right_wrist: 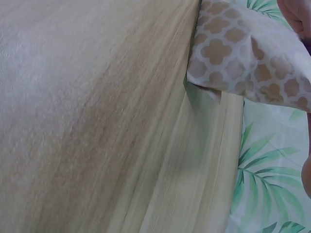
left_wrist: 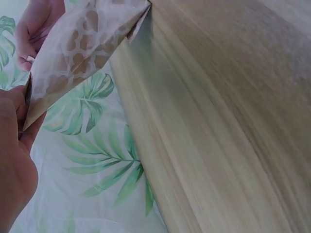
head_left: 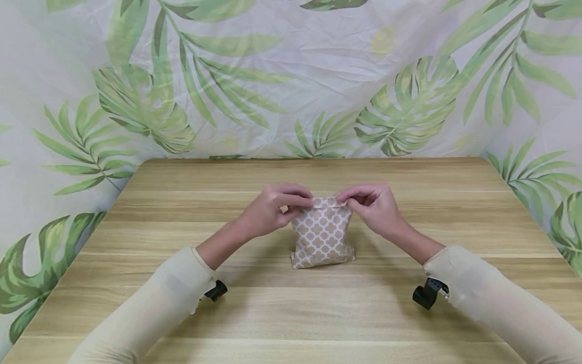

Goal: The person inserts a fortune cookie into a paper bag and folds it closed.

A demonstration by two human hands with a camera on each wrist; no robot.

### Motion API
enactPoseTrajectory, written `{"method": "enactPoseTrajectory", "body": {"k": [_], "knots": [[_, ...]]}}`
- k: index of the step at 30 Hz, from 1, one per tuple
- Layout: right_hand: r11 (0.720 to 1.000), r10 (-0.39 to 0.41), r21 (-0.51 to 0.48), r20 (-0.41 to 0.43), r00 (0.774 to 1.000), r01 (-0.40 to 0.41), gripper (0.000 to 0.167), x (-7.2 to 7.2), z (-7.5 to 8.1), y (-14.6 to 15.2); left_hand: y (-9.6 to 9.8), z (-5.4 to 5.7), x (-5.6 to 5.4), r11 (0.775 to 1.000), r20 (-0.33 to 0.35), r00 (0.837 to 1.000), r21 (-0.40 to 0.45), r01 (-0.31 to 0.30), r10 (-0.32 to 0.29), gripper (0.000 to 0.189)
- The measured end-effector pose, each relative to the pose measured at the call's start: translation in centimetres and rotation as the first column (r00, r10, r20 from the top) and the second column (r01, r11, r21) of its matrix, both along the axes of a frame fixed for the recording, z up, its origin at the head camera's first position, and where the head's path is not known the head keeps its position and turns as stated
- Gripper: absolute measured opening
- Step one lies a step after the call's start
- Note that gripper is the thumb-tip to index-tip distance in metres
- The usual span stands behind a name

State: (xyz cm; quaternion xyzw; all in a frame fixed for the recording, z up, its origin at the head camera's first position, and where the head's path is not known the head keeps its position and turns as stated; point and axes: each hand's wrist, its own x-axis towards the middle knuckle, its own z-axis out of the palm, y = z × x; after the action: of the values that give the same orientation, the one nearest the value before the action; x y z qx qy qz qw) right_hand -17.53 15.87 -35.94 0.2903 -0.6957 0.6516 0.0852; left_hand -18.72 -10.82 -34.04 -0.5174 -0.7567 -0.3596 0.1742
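A small tan paper bag (head_left: 323, 235) with a white quatrefoil pattern stands upright on the wooden table, its top edge folded over in a narrow strip. My left hand (head_left: 277, 208) pinches the top left corner between thumb and fingers. At the opposite top corner, my right hand (head_left: 375, 208) pinches the fold the same way. In the left wrist view, the bag (left_wrist: 80, 46) slants up from the table to the left hand (left_wrist: 14, 160). Only the edge of the right hand (right_wrist: 306, 172) shows in the right wrist view. The bag's contents, if any, are hidden.
The wood-grain table (head_left: 291, 313) spreads around the bag on all sides. Behind it hangs a white cloth (head_left: 254, 126) printed with green leaves. Small black cameras (head_left: 425, 294) are fixed beneath both cream sleeves (head_left: 495, 298).
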Motion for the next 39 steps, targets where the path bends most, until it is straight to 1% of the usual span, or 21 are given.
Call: {"method": "enactPoseTrajectory", "body": {"k": [2,4,6,9,12,16,18,19,20,22,24,26,27,28,29,30,31,32,35,39], "knots": [[1.0,0.014,0.011,-0.003,1.0,-0.014,0.018,0.1,0.0,0.1,0.0,0.0,0.0,0.999,-0.021,1.0,-0.03,0.018,-0.019,0.031],[0.999,0.032,0.016,-0.003,0.999,-0.032,0.018,0.1,-0.1,0.3,-0.1,0.0,0.1,0.998,-0.025,0.999,-0.051,0.03,-0.031,0.03],[0.998,0.054,0.012,-0.001,0.999,-0.054,0.016,0.1,-0.1,0.4,-0.1,-0.1,0.2,0.997,-0.018,0.999,-0.064,0.041,-0.042,0.032],[0.998,0.064,0.009,0.0,0.998,-0.064,0.013,0.0,-0.2,0.5,-0.1,-0.2,0.3,0.997,0.002,0.999,-0.064,0.049,-0.049,0.032],[0.997,0.071,-0.001,-0.011,0.997,-0.071,0.013,-0.2,-0.2,0.5,0.0,-0.3,0.2,0.998,0.016,0.999,-0.036,0.047,-0.046,0.024],[0.998,0.061,-0.008,-0.034,0.998,-0.061,0.015,-0.2,0.0,0.3,0.3,-0.4,0.1,0.999,0.038,0.999,0.034,0.02,-0.021,0.019],[0.998,0.055,-0.011,-0.038,0.998,-0.056,0.013,-0.2,0.1,0.2,0.4,-0.5,0.1,0.998,0.068,0.998,0.065,-0.008,0.004,0.018],[0.999,0.051,-0.009,-0.04,0.998,-0.051,0.012,-0.2,0.2,0.2,0.4,-0.5,0.1,0.997,0.094,0.995,0.076,-0.025,0.018,0.017],[0.999,0.047,-0.009,-0.042,0.998,-0.047,0.011,-0.1,0.2,0.2,0.5,-0.6,0.1,0.996,0.125,0.992,0.083,-0.044,0.033,0.017],[0.999,0.04,-0.01,-0.045,0.998,-0.04,0.01,-0.1,0.3,0.1,0.5,-0.6,0.2,0.993,0.201,0.977,0.086,-0.085,0.066,0.016],[0.999,0.033,-0.012,-0.049,0.998,-0.033,0.011,0.0,0.3,0.1,0.6,-0.7,0.2,0.989,0.287,0.953,0.084,-0.123,0.094,0.018],[0.999,0.03,-0.02,-0.053,0.998,-0.031,0.011,0.1,0.3,0.1,0.6,-0.7,0.3,0.985,0.368,0.924,0.089,-0.145,0.103,0.017],[0.999,0.03,-0.025,-0.054,0.998,-0.031,0.011,0.1,0.3,0.1,0.7,-0.6,0.3,0.984,0.397,0.912,0.096,-0.151,0.102,0.017],[0.999,0.029,-0.03,-0.055,0.998,-0.03,0.011,0.1,0.3,0.1,0.8,-0.6,0.4,0.983,0.414,0.905,0.101,-0.156,0.101,0.016],[0.999,0.026,-0.032,-0.058,0.998,-0.028,0.012,0.1,0.4,0.0,0.8,-0.5,0.5,0.981,0.423,0.901,0.11,-0.158,0.098,0.016],[0.999,0.02,-0.03,-0.06,0.998,-0.022,0.012,0.1,0.5,0.0,0.9,-0.3,0.6,0.98,0.424,0.901,0.121,-0.159,0.094,0.015],[1.0,0.012,-0.026,-0.061,0.998,-0.014,0.012,0.2,0.6,0.0,1.0,-0.2,0.6,0.979,0.415,0.905,0.128,-0.16,0.094,0.014],[1.0,0.0,-0.015,-0.065,0.998,-0.001,0.01,0.2,0.7,0.0,1.1,-0.1,0.7,0.978,0.401,0.911,0.132,-0.163,0.098,0.013],[0.999,-0.033,0.036,-0.08,0.996,0.036,0.015,0.2,1.1,0.1,1.2,0.2,0.9,0.976,0.344,0.933,0.147,-0.163,0.104,0.013],[0.989,-0.047,0.133,-0.134,0.99,0.065,0.018,0.1,1.4,0.5,1.2,0.5,1.1,0.975,0.274,0.956,0.16,-0.152,0.104,0.016]]}}
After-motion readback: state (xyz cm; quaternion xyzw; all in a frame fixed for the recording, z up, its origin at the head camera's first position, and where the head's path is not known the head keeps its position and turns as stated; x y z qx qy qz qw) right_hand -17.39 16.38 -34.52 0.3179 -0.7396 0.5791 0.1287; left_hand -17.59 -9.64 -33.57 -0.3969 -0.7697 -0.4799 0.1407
